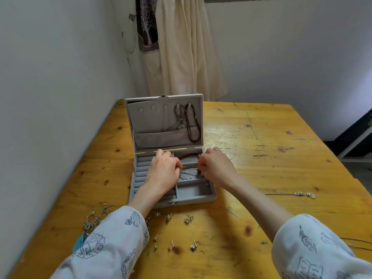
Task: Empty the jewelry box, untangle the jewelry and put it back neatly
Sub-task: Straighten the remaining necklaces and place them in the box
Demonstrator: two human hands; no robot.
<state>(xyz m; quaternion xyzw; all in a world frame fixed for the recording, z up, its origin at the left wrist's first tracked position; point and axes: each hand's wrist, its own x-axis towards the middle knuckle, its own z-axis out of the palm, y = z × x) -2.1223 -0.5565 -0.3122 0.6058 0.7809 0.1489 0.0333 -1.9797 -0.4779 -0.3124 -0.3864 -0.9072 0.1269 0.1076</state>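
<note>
Two hands over jewelry box [193,195]: left hand [164,172], right hand [216,168] each pinch silver chain [190,168], stretched above middle compartment. Chain light, limp, snag-prone; grip ends. Earrings [188,219] at 6 o'clock.

One head-worn camera, looking forward and down

The wide-angle view sits above and just behind the person's forearms, facing across the wooden table [261,137] toward the corner of the room, where a curtain [181,57] hangs. The open jewelry box [196,198] lies close, near the middle; the walls bend at the edges.
</note>
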